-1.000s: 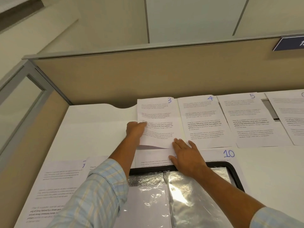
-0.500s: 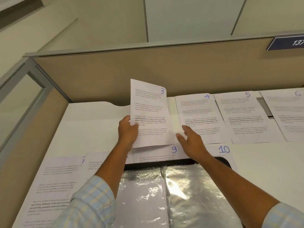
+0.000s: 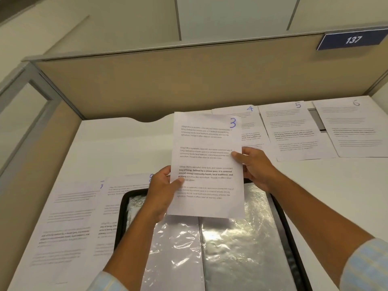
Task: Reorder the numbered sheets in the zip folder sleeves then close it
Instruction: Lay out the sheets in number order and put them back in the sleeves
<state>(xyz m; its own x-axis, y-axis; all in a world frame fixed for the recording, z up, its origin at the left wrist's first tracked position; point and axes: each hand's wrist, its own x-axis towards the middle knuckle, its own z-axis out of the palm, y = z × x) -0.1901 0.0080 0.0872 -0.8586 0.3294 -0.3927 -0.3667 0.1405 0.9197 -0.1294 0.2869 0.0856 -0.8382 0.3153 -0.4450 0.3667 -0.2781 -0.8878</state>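
Sheet 3 [image 3: 206,164] hides part of sheet 4 [image 3: 251,124] — zip folder [image 3: 120,217] cropped below.

Sheet 3 [image 3: 206,164] upright above open zip folder [image 3: 210,248], shiny sleeves

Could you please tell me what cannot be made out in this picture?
Head view:
- sheet 4: left part hidden behind sheet 3, held by the left hand and right hand.
- zip folder: near end cut off by the bottom edge; glare hides what the sleeves hold.
- sheet 6: right side cut off by the edge.
- sheet 7: text blurred.

Left hand [image 3: 162,191] pinching with thumb, right hand [image 3: 256,167] likewise, forearms extended
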